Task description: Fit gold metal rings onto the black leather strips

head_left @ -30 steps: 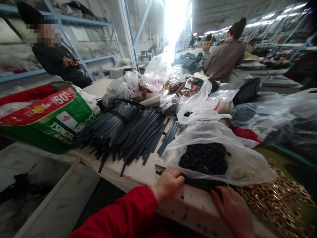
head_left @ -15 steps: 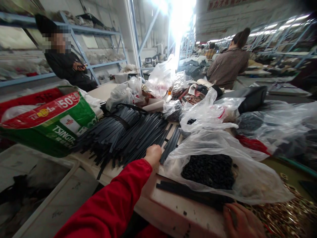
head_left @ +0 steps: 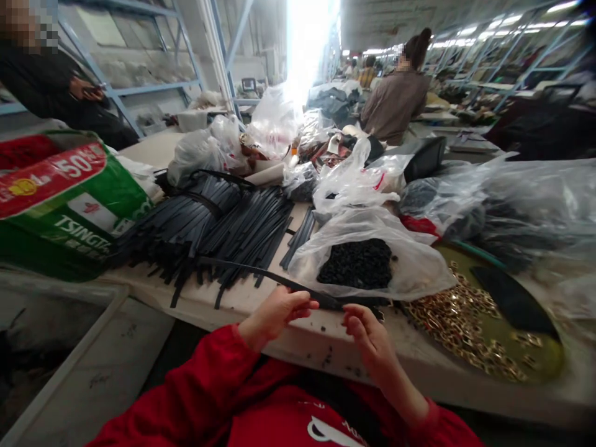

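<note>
A long, thin black strip is pinched in my left hand, just above the table's front edge. Its free length stretches left over the bundled strips. My right hand faces it a short way to the right, thumb and fingers curled together; what they hold is too small to make out. Behind both hands, flat black strips lie along the front edge. Banded bundles of black strips are at left, and a few loose strips lie beside them. Beyond my hands is an open clear bag of small black pieces.
A round tray of small gold buckles is at right. The green and red bag and a white bin are on the left. Plastic bags fill the table's back. Two people are beyond it.
My left hand has drawn back from the strips toward me with one strip in it. My right hand has come up from the lower right toward it. The view has turned right.
</note>
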Demonstrator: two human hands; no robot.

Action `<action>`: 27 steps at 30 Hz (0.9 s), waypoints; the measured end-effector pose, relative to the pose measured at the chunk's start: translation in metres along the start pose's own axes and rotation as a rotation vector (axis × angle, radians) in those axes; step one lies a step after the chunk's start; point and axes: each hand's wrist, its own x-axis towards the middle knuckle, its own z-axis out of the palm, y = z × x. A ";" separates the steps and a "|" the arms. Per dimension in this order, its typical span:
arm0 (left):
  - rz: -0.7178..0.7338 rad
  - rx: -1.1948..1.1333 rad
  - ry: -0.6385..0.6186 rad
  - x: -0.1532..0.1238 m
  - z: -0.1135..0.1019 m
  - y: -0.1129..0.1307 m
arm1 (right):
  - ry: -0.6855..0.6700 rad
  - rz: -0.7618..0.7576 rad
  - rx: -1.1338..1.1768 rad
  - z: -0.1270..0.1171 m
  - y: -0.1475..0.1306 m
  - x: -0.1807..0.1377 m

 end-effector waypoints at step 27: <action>0.044 0.139 -0.102 -0.008 -0.019 0.030 | -0.152 0.131 -0.239 -0.058 0.021 0.054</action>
